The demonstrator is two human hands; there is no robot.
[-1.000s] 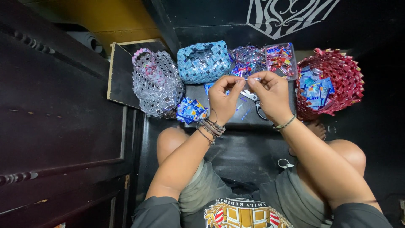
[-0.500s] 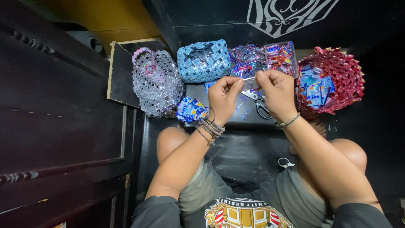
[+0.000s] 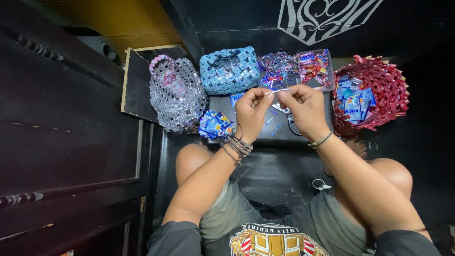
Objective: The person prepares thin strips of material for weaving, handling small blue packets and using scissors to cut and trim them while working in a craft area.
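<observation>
My left hand (image 3: pixel 251 110) and my right hand (image 3: pixel 304 106) are raised together over a dark board (image 3: pixel 256 128), fingertips pinching a thin folded wrapper strip (image 3: pixel 276 90) between them. Bracelets circle my left wrist, a thin band my right. Scissors (image 3: pixel 290 119) lie on the board just under my right hand. A small pile of blue wrappers (image 3: pixel 215 124) lies to the left of my left hand.
A silver woven basket (image 3: pixel 176 95) and a blue woven pouch (image 3: pixel 229 70) stand at the back left. A clear tray of wrappers (image 3: pixel 313 68) and a red woven basket (image 3: pixel 374 92) holding blue wrappers sit at the right. Dark wooden furniture (image 3: pixel 61 123) fills the left.
Both hands have stayed close together over the board, shifting slightly as the fingers work the strip. Nothing else has moved.
</observation>
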